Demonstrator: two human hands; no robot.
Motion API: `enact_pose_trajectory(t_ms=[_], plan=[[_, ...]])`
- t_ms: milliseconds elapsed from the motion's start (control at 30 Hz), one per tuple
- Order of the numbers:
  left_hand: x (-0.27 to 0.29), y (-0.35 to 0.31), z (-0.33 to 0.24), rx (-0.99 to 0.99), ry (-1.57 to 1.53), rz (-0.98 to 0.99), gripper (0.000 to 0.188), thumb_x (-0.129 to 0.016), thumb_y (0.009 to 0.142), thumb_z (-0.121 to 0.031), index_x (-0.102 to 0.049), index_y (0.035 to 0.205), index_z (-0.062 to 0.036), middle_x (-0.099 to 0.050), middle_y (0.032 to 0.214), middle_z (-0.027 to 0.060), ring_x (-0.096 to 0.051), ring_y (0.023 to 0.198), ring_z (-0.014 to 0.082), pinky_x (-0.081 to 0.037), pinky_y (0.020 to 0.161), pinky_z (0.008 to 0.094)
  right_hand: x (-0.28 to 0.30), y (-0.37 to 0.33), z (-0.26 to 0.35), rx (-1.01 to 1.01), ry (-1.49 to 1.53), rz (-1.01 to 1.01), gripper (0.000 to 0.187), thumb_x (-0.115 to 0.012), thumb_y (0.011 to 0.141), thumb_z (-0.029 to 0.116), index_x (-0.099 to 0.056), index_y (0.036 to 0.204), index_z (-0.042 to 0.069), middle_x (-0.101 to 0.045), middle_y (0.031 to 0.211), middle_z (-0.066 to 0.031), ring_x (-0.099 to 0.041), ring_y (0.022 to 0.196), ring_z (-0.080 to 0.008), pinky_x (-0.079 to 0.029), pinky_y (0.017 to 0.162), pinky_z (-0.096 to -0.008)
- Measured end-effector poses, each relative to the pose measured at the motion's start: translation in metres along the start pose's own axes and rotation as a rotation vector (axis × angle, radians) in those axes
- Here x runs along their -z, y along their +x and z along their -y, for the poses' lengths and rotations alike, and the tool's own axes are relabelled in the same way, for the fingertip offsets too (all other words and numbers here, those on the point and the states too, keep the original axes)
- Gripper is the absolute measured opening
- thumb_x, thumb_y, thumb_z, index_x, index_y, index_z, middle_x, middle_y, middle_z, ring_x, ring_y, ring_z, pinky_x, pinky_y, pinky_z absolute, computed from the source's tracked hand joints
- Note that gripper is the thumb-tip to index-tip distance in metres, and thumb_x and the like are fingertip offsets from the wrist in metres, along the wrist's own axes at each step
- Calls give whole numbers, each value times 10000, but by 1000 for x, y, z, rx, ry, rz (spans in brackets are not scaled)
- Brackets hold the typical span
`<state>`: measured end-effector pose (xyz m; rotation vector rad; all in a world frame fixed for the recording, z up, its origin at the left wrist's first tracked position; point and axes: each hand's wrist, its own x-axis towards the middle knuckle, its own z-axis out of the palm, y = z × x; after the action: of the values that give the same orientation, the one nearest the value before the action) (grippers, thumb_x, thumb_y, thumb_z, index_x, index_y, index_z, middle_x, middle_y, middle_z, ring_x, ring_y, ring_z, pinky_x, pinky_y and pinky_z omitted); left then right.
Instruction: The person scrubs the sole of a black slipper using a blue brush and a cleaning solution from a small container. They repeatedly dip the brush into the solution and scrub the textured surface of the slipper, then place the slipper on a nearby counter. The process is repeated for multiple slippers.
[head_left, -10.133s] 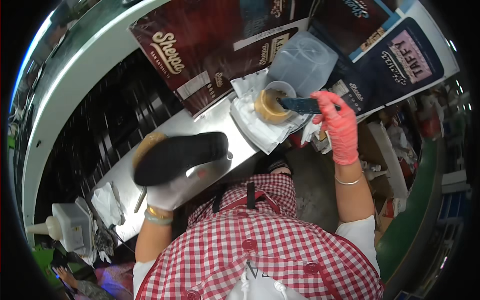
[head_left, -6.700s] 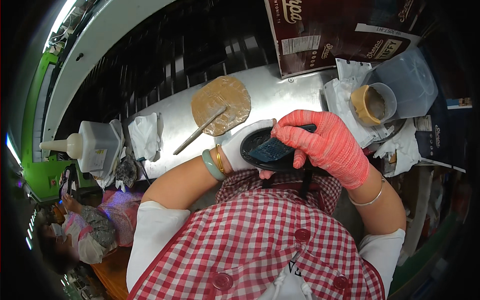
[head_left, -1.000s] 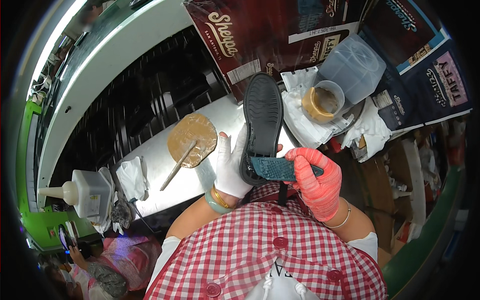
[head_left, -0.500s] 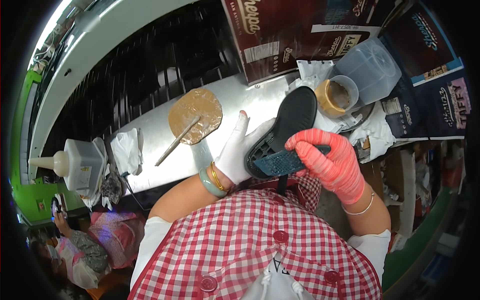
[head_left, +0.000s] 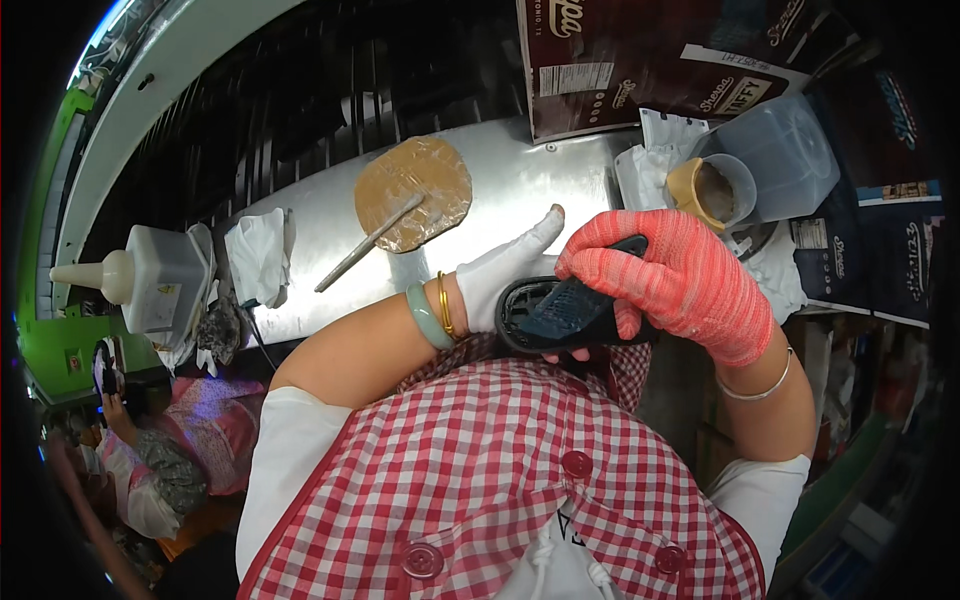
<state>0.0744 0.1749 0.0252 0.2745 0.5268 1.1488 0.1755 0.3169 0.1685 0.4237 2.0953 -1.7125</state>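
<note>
My left hand (head_left: 505, 275), in a white glove, supports a black shoe sole (head_left: 510, 310) close to my apron. Its thumb points up and away from the sole; most of its fingers are hidden beneath. In a coral knit glove, my right hand (head_left: 670, 280) pinches a dark blue-green textured piece (head_left: 565, 308) by its far end. That piece lies slanted over the hollow heel end of the sole, its near end inside the rim. The right hand covers the sole's other end.
On the metal bench (head_left: 310, 200), a stick (head_left: 365, 245) rests on a tape-covered brown disc (head_left: 430, 180). A nozzle bottle (head_left: 160, 280) and white paper (head_left: 258, 258) stand left. Right are a cup of brownish stuff (head_left: 715, 190), a clear container (head_left: 790, 160) and cartons (head_left: 610, 110). Another person sits lower left.
The sole has tipped from standing upright to lying flatter, nearer my body. My right hand has moved up over it, and the blue-green piece now slants into the heel end.
</note>
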Motion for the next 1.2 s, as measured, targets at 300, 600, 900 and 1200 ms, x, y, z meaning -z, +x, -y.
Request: enact_pose_trajectory(t_ms=[300,600,900,1200], plan=[[9,-6,-11,98,61,98,1007,-147,775,-797,-355,1342,8,-549,1161,244,-657,763,359,-574,567,360,9,7,-8,8,2,31,238,-616,826,241,-666,914,25,-626,731,-42,-531,512,-81,-437,505,-219],[11,-14,-19,174,68,18,1073,-184,740,-829,-299,1362,37,-539,1148,275,-659,712,377,-577,515,369,30,-15,-44,51,138,-7,184,-622,804,174,-674,902,26,-656,836,-52,-548,573,-95,-453,552,-218],[4,-23,-19,-25,-64,-80,624,-301,956,-419,-300,1348,68,-523,1179,269,-645,861,333,-577,671,368,36,-46,-92,113,221,-262,236,-651,785,245,-671,863,24,-659,838,-64,-566,552,-92,-388,467,-192],[-1,-50,-3,-682,-132,-184,576,-504,906,-268,-293,1368,3,-411,1355,151,-402,1243,298,-258,1063,505,78,-63,-97,300,213,-1133,272,-624,868,298,-661,977,51,-644,863,14,-510,567,-16,-359,500,-157]])
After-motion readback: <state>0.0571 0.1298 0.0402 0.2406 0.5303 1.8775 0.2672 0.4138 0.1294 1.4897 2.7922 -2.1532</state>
